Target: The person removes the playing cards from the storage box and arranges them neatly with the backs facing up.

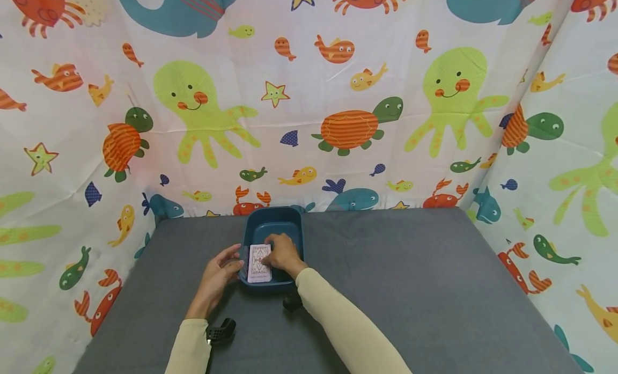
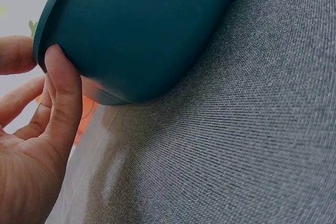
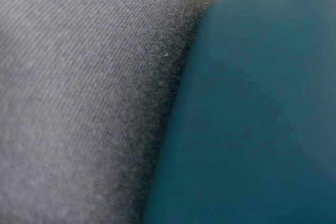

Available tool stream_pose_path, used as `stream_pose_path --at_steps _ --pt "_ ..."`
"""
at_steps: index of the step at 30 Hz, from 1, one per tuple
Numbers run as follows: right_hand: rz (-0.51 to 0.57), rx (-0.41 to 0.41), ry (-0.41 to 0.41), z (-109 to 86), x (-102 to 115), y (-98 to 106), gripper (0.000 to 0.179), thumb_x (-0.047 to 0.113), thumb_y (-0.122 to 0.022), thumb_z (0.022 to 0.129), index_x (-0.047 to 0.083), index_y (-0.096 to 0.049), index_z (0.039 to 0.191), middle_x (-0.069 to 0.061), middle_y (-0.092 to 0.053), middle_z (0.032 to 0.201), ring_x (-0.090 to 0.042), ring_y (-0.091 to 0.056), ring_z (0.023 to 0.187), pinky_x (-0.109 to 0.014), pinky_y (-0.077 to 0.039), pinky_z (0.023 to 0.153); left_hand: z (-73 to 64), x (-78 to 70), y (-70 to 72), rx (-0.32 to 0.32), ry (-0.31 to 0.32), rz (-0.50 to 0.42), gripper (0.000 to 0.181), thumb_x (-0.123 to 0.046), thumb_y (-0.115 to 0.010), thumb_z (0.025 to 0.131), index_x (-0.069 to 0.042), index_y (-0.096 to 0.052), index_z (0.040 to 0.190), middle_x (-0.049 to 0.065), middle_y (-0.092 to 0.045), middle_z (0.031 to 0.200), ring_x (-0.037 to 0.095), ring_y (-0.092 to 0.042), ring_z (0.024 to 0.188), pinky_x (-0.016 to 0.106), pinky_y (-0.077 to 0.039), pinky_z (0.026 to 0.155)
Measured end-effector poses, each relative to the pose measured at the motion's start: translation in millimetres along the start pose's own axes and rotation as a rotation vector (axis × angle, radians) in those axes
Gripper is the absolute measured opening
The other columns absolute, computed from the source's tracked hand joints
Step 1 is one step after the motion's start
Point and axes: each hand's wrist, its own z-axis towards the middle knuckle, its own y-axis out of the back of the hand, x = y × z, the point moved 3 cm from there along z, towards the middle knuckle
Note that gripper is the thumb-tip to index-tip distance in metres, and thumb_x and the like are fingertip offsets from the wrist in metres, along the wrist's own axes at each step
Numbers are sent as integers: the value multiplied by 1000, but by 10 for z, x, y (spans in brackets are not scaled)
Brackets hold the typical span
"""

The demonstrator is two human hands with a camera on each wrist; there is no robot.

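Note:
A deck of playing cards with a red-patterned back lies face down in the left part of a dark blue tray. My right hand reaches into the tray from the right and holds the deck, thumb over its right edge and fingers at its far end. At the tray's left side, my left hand rests its fingertips against the rim. In the left wrist view, the thumb touches the tray's outer wall, with the other fingers loosely spread. The right wrist view shows the tray's outer wall, with the deck hidden.
The tray stands on a grey cloth-covered table, close to its far edge. A white curtain printed with sea animals hangs behind the table and along both sides. A black wrist camera sits on the left wrist.

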Motion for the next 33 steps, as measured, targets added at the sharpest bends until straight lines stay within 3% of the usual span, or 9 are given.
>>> stream_pose_path --at_steps 6,9,15,23,28,33 --pt "115 -39 -1 5 3 22 26 15 -76 85 15 -64 108 -4 -62 90 -18 -55 78 -30 -46 65 -3 -8 -2 -1 -9 -8 52 -11 -62 94 -17 -49 143 12 -46 131 18 -58 102 31 -52 78" --pt "176 -60 -10 5 7 43 19 14 -71 89 14 -65 108 -4 -62 84 -17 -55 73 -26 -44 58 0 -15 -2 1 -12 -15 53 -10 -62 93 -16 -48 144 12 -46 131 19 -58 102 31 -52 78" --pt "262 -119 5 -3 31 100 19 17 -70 91 13 -68 109 -3 -65 83 -14 -57 68 -24 -46 57 1 -15 -8 2 -14 -18 52 -10 -62 93 -15 -48 143 13 -46 131 19 -58 102 30 -52 76" --pt "396 -269 60 -28 84 223 18 15 -72 89 14 -71 107 -3 -64 81 -10 -57 68 -21 -47 58 10 -12 1 -1 -26 -38 52 -10 -64 92 -15 -50 142 13 -46 130 19 -59 101 30 -53 76" --pt "519 -283 99 -91 148 361 20 16 -71 90 14 -70 110 -4 -66 80 -11 -53 65 -22 -44 57 13 14 8 -3 -28 -38 52 -10 -64 92 -16 -50 142 11 -46 128 22 -58 102 32 -52 77" --pt "555 -293 141 -169 173 500 23 17 -70 91 12 -70 113 -5 -67 84 -12 -55 67 -22 -46 59 3 7 12 -9 -33 -26 51 -10 -62 93 -14 -49 142 13 -47 129 20 -58 102 31 -52 76"
